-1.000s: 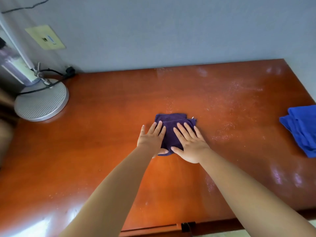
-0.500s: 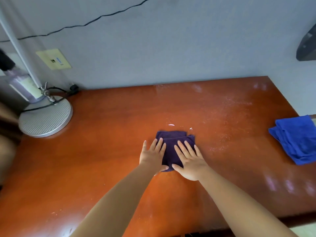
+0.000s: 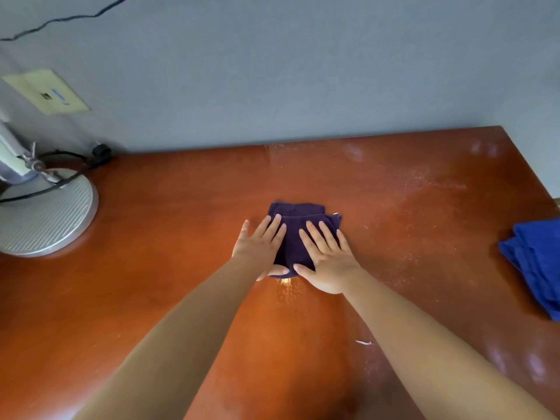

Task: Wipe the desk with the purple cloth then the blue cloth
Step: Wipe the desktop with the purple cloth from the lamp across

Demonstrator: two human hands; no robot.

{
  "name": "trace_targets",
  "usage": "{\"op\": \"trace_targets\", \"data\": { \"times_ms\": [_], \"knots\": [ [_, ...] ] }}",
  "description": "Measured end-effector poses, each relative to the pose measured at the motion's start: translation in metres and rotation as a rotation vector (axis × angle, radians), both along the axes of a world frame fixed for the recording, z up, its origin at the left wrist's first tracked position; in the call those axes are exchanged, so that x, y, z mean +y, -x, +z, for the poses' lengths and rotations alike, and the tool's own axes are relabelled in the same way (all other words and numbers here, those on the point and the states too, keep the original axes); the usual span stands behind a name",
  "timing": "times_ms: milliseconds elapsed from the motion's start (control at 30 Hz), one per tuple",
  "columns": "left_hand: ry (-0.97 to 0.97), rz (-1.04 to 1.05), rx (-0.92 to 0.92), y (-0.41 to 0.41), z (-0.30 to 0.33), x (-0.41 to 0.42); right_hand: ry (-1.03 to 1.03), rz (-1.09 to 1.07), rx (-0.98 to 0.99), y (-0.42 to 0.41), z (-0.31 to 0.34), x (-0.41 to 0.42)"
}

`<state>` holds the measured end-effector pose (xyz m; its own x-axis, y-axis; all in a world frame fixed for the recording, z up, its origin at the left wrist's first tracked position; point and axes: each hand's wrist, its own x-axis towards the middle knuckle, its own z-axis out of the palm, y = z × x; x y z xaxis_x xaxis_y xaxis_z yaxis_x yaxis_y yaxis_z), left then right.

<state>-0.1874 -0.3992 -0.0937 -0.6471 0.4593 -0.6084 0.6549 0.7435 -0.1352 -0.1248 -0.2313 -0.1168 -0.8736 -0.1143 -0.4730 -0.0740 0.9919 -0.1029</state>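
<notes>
No text, label or number is legible anywhere; the wall plate (image 3: 45, 91) bears only a blurred blue mark.

hands (image 3: 298, 256): 2 | purple cloth (image 3: 298, 230): 1 | blue cloth (image 3: 538, 262): 1 | desk (image 3: 169, 268): 1 | lamp base (image 3: 45, 212): 1

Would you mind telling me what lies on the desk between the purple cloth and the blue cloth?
In the head view, only bare desk dusted with whitish specks separates the purple cloth from the blue cloth.

A folded purple cloth (image 3: 298, 234) lies flat mid-table (image 3: 181, 237); a crumpled blue cloth (image 3: 538, 262) rests at the right edge.
</notes>
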Motion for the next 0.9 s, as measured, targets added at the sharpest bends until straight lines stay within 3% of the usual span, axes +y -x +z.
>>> {"op": "trace_targets", "data": {
  "times_ms": [567, 900],
  "knots": [
    [0.011, 0.093, 0.043, -0.086, -0.002, -0.051, -0.031, 0.077, -0.084, -0.062, 0.010, -0.054],
    [0.022, 0.187, 0.059, -0.066, -0.002, -0.085, -0.068, 0.226, -0.066, -0.021, 0.012, -0.080]
  ]
}}
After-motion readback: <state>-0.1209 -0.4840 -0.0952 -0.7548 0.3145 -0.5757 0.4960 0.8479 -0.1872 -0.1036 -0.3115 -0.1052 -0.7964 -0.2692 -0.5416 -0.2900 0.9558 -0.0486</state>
